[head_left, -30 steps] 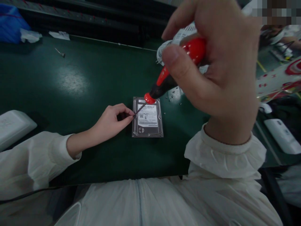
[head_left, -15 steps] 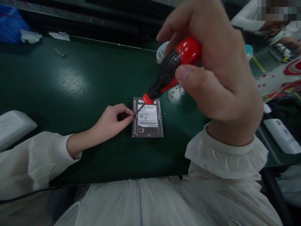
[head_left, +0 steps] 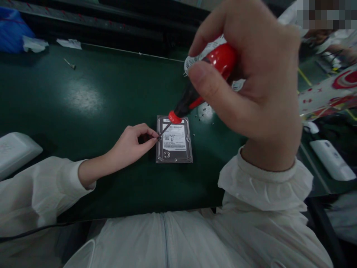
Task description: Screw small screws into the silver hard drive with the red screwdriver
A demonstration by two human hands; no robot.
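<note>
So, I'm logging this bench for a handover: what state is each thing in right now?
hard drive: lying flat on the table, label up.
screwdriver: tilted, tip at the drive's left edge.
right hand: grip shut on the screwdriver's handle.
left hand: fingertips pinched at the screwdriver's tip.
screws: loose on the table beyond the drive.
</note>
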